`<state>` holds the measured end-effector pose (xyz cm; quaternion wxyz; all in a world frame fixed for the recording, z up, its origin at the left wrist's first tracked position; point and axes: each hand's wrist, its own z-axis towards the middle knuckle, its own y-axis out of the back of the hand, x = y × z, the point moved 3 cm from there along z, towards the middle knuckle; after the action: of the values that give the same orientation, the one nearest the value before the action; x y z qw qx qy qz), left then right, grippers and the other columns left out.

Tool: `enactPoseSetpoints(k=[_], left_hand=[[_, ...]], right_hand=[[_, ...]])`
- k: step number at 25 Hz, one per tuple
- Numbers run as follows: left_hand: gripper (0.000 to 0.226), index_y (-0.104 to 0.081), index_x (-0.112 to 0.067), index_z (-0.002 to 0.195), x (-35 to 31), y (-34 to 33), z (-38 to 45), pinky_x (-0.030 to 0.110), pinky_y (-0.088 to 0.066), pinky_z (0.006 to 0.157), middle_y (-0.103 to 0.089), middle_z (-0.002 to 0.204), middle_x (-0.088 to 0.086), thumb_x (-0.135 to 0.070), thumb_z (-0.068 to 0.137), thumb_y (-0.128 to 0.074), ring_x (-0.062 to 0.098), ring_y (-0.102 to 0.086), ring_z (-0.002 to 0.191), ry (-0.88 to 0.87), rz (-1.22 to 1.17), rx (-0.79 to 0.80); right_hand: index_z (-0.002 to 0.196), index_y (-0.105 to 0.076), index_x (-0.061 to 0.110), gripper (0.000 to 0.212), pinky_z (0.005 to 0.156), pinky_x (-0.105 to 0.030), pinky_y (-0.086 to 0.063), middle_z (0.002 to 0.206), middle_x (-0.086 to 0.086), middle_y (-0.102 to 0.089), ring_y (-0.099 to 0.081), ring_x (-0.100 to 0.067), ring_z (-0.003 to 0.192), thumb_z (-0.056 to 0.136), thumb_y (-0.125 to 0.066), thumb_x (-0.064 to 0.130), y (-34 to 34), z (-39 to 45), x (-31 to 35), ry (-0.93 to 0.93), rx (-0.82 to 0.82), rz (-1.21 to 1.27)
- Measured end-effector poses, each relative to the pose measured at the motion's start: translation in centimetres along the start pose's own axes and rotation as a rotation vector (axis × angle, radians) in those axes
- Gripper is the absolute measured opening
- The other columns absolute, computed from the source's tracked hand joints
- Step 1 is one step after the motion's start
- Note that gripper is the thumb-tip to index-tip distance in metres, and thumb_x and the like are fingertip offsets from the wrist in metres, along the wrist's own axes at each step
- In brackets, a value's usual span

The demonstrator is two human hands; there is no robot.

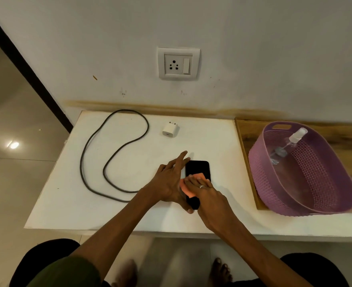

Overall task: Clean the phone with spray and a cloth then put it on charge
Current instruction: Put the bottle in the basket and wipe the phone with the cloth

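Observation:
A black phone (198, 167) lies flat on the white tabletop (129, 214). My left hand (169, 181) steadies it along its left edge, fingers straight and thumb at the near corner. My right hand (204, 191) presses an orange cloth (188, 191) flat onto the screen with straight fingers. A clear spray bottle (289, 143) lies inside the purple basket (336, 195) at the right. The white charger plug (170, 129) and the dark cable (113, 154) lie loose on the table, apart from each other.
A wall socket (178, 63) with its switch sits above the table's back edge. The basket stands on a wooden board (245, 133) at the right. Tiled floor lies to the left, and my feet show below the table's front edge.

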<state>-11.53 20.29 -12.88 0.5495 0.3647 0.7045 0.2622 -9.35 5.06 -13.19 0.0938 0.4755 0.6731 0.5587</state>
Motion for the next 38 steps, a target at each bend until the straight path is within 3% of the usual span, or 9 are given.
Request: enactPoseSetpoints(k=[2,4,10,14,22,26,32,36,38], left_hand=[[0.165,0.019,-0.032,0.151,0.0,0.1,-0.1,0.043,-0.012,0.12,-0.009,0.164,-0.013,-0.074,0.03,-0.085,0.017,-0.012,0.15,-0.009,0.002,-0.003],[0.165,0.021,-0.032,0.151,-0.1,0.2,-0.1,0.045,-0.013,0.12,-0.012,0.164,-0.01,-0.076,0.031,-0.084,0.018,-0.011,0.151,-0.017,0.02,-0.004],[0.162,0.021,-0.037,0.148,-0.4,0.3,-0.4,0.043,-0.014,0.119,-0.01,0.165,-0.006,-0.08,0.03,-0.08,0.02,-0.013,0.151,-0.017,0.069,-0.018],[0.159,0.019,-0.038,0.148,-0.4,0.6,-0.3,0.042,-0.017,0.118,-0.01,0.164,-0.008,-0.076,0.032,-0.083,0.019,-0.014,0.15,-0.027,0.091,-0.027],[0.157,0.002,-0.03,0.153,-0.5,0.3,-0.2,0.038,-0.016,0.117,-0.007,0.163,-0.009,-0.081,0.028,-0.078,0.018,-0.013,0.149,-0.017,0.062,-0.024],[0.154,-0.002,-0.029,0.152,-0.5,0.3,-0.1,0.038,-0.016,0.116,-0.015,0.161,-0.006,-0.078,0.029,-0.081,0.019,-0.017,0.148,-0.012,0.049,-0.034],[0.15,-0.003,-0.03,0.151,-0.5,0.2,0.2,0.04,-0.015,0.117,-0.018,0.159,-0.007,-0.074,0.032,-0.083,0.02,-0.018,0.146,-0.017,0.024,-0.031],[0.149,-0.002,-0.031,0.151,-0.3,0.0,0.4,0.037,-0.013,0.114,-0.016,0.157,-0.009,-0.072,0.033,-0.085,0.02,-0.017,0.145,-0.017,0.011,-0.022],[0.15,-0.001,-0.032,0.151,-0.3,-0.1,0.5,0.036,-0.013,0.114,-0.015,0.157,-0.011,-0.073,0.032,-0.084,0.019,-0.016,0.145,-0.015,0.013,-0.023]], right_hand=[[0.152,-0.016,0.019,0.062,0.121,-0.032,-0.019,0.161,0.0,-0.015,-0.021,-0.019,0.147,0.099,-0.048,0.018,-0.6,-0.7,-0.2,-0.081,0.109,0.048],[0.149,-0.029,0.029,0.066,0.118,-0.028,-0.019,0.159,0.009,-0.021,-0.017,-0.007,0.144,0.091,-0.045,0.002,-0.2,-3.0,-0.3,0.117,-0.059,0.101],[0.136,-0.047,0.032,0.053,0.118,-0.03,-0.029,0.143,0.005,-0.05,-0.044,-0.015,0.135,0.093,-0.054,0.002,-0.3,-5.8,-0.4,0.028,-0.133,0.316],[0.147,-0.029,0.017,0.062,0.117,-0.016,-0.012,0.155,0.002,-0.029,-0.034,-0.014,0.141,0.092,-0.055,0.002,-0.3,-6.4,-1.4,0.016,0.041,0.185],[0.15,-0.025,0.029,0.067,0.107,-0.019,-0.034,0.149,0.003,-0.041,-0.047,-0.015,0.13,0.094,-0.056,0.009,0.7,-8.9,-3.8,-0.224,-0.01,0.003],[0.153,-0.012,0.024,0.072,0.112,-0.024,-0.028,0.155,0.003,-0.031,-0.04,-0.016,0.136,0.096,-0.054,0.012,0.1,-8.4,-3.1,-0.261,0.076,0.027],[0.144,-0.034,0.017,0.051,0.111,-0.03,-0.037,0.144,-0.008,-0.047,-0.05,-0.021,0.125,0.097,-0.049,0.028,0.5,-5.7,-3.5,-0.129,-0.07,0.003],[0.147,-0.03,0.036,0.094,0.114,-0.036,-0.03,0.155,0.007,-0.03,-0.028,-0.014,0.141,0.064,0.007,0.063,2.9,-3.2,-2.9,-0.021,-0.222,0.091],[0.145,-0.036,0.031,0.09,0.113,-0.038,-0.035,0.15,0.001,-0.039,-0.037,-0.019,0.137,0.071,0.002,0.065,4.0,-1.8,-2.7,-0.079,-0.156,0.151]])
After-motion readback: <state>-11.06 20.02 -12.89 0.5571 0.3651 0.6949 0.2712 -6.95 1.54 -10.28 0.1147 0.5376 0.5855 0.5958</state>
